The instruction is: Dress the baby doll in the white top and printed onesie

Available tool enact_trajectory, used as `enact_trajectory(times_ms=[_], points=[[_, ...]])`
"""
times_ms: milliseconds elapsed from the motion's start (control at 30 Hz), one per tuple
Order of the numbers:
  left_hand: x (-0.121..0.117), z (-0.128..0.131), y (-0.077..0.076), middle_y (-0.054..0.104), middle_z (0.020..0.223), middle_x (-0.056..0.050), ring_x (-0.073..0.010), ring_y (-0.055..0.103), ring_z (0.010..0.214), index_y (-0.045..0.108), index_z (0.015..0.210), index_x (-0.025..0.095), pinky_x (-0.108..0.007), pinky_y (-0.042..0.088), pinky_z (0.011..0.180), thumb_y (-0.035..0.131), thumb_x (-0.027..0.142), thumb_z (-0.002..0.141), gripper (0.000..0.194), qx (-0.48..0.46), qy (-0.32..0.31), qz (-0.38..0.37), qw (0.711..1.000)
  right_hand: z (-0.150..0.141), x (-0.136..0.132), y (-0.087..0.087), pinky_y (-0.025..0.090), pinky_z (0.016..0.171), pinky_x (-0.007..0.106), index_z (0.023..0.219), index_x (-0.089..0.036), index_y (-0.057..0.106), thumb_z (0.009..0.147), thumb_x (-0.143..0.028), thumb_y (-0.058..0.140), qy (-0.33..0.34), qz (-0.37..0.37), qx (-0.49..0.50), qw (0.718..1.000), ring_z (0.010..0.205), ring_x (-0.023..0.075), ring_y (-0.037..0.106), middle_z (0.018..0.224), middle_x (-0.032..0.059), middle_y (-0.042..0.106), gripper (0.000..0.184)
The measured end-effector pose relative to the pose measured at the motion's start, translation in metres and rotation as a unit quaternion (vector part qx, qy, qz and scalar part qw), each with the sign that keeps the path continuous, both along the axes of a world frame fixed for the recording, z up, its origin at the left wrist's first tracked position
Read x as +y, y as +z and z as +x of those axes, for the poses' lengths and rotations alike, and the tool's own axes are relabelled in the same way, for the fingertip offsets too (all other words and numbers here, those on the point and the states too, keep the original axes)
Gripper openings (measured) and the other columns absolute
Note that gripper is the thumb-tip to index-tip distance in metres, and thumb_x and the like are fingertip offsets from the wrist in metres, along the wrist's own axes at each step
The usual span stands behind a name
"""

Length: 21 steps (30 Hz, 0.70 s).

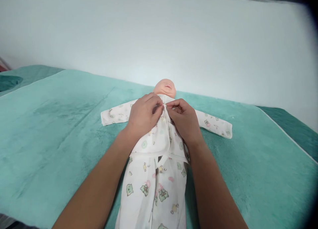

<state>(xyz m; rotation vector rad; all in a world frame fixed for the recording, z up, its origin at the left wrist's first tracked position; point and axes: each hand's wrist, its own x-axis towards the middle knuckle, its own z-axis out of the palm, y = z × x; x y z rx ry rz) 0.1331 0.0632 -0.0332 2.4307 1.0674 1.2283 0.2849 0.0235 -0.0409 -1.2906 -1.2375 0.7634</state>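
A baby doll point(165, 86) lies on its back on a green blanket point(62, 123), head away from me. It wears a white printed baby suit point(154, 179) with both sleeves spread out to the sides. My left hand point(142, 114) and my right hand point(185, 118) rest on the doll's chest, just below the neck. Both pinch the front edges of the suit together at the collar, fingertips almost touching. The spot between the fingertips is hidden.
The green blanket covers a wide flat surface that runs left and right of the doll. A white wall point(174, 33) stands right behind the doll's head. A darker green cloth point(295, 126) shows at the right edge.
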Motion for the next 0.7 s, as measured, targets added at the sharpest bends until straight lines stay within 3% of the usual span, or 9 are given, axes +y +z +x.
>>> enact_trajectory(times_ms=[233, 367, 500, 567, 700], points=[[-0.001, -0.001, 0.0, 0.066, 0.096, -0.004, -0.0195, 0.06, 0.09, 0.06, 0.085, 0.021, -0.035, 0.047, 0.081, 0.049, 0.018, 0.092, 0.013, -0.003, 0.023, -0.013, 1.0, 0.0, 0.0, 0.0, 0.037, 0.054, 0.026, 0.079, -0.024, 0.064, 0.079, -0.029, 0.067, -0.012, -0.004, -0.011, 1.0, 0.052, 0.0108, 0.046, 0.057, -0.006, 0.053, 0.006], [0.001, -0.003, 0.0, 0.067, 0.104, -0.004, -0.0207, 0.06, 0.1, 0.062, 0.09, 0.022, -0.036, 0.047, 0.088, 0.05, 0.017, 0.089, 0.013, -0.01, -0.017, -0.031, 0.999, -0.002, 0.001, -0.002, 0.041, 0.057, 0.028, 0.081, -0.024, 0.063, 0.08, -0.028, 0.065, -0.02, 0.006, -0.016, 1.0, 0.055, 0.0124, 0.049, 0.06, -0.0049, 0.054, 0.005], [0.002, -0.003, -0.001, 0.068, 0.11, -0.004, -0.0204, 0.059, 0.107, 0.064, 0.089, 0.022, -0.037, 0.047, 0.096, 0.046, 0.021, 0.094, 0.019, -0.021, -0.029, -0.044, 0.998, -0.004, 0.004, -0.007, 0.05, 0.08, 0.034, 0.093, -0.024, 0.066, 0.083, -0.023, 0.058, -0.107, 0.09, -0.066, 0.988, 0.091, 0.0195, 0.061, 0.1, 0.0043, 0.068, 0.013], [0.004, -0.002, -0.003, 0.066, 0.12, -0.005, -0.0201, 0.057, 0.117, 0.065, 0.099, 0.022, -0.037, 0.045, 0.103, 0.041, 0.022, 0.097, 0.025, -0.027, -0.032, -0.039, 0.998, -0.005, 0.007, -0.009, 0.047, 0.093, 0.039, 0.105, -0.024, 0.066, 0.086, -0.023, 0.054, -0.1, 0.102, -0.104, 0.984, 0.108, 0.0221, 0.059, 0.116, 0.0066, 0.066, 0.022], [0.011, 0.0, -0.007, 0.055, 0.145, -0.005, -0.0188, 0.046, 0.137, 0.055, 0.134, 0.024, -0.039, 0.037, 0.116, 0.035, 0.02, 0.098, 0.041, -0.001, -0.054, -0.037, 0.998, -0.003, 0.01, -0.011, 0.037, 0.107, 0.045, 0.114, -0.025, 0.065, 0.092, -0.027, 0.047, -0.058, 0.084, -0.158, 0.982, 0.123, 0.0238, 0.053, 0.127, 0.0067, 0.064, 0.028]])
